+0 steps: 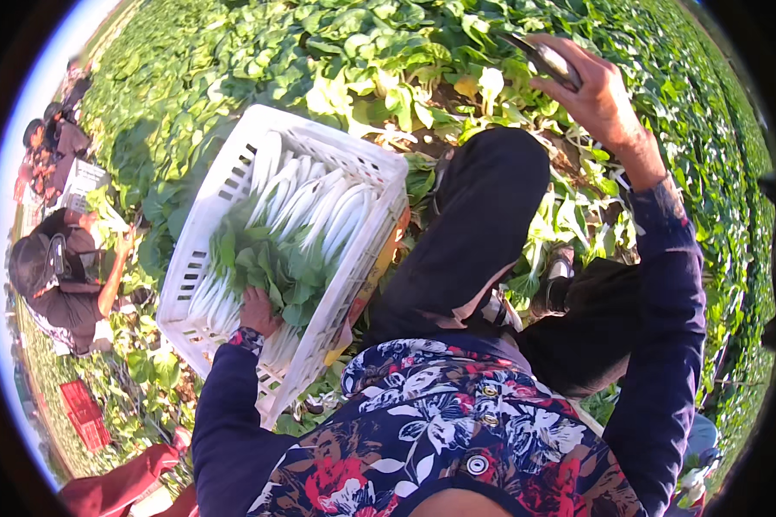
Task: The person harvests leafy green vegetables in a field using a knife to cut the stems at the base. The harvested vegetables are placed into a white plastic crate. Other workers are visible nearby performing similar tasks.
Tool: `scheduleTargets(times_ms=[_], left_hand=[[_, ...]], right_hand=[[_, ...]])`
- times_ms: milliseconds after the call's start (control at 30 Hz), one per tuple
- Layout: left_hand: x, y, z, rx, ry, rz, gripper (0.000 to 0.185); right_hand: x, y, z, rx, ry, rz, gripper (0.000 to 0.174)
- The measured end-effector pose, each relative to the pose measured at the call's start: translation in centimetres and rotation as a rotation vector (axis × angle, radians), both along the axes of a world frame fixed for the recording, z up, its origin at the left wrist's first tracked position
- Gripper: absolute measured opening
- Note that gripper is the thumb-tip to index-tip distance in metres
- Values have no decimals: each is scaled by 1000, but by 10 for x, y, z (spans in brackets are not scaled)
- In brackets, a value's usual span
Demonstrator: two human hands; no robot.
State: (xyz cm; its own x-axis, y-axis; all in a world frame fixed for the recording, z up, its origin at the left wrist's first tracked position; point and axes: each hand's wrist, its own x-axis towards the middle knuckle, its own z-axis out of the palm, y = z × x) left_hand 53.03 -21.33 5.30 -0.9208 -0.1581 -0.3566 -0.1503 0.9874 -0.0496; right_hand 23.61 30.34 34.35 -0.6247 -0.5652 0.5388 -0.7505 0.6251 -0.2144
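Note:
A white plastic crate (180, 274) stands before me to the left, packed with leafy greens. The vegetables' long white stalks (317, 200) lie side by side in its far part, with more at the near end. Dark green leaves (281, 265) cover the middle. Down inside the crate, my left hand (258, 313) touches the leaves and stalks; its fingertips are partly hidden, so a grip cannot be made out. Raised over the plants at the upper right, my right hand (588, 87) grips a knife-like tool (551, 63) with a dark, pointed end.
Leafy plants (388, 39) grow thickly beyond the crate. My bent knee (501, 168) is close to the crate's right side. At left a person (71, 278) handles greens near another white crate (84, 184). Red crates (84, 413) lie lower left; a red sleeve (129, 478) shows nearby.

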Motion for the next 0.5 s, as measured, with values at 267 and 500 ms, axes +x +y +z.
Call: scheduleTargets(times_ms=[267, 500], left_hand=[[-26, -39, 80, 4, -410, -200, 114], [-259, 104, 272, -61, -296, -333, 29]], right_hand=[[-20, 207, -84, -306, -655, -747, 25], [-28, 296, -219, -585, -998, -961, 31]])
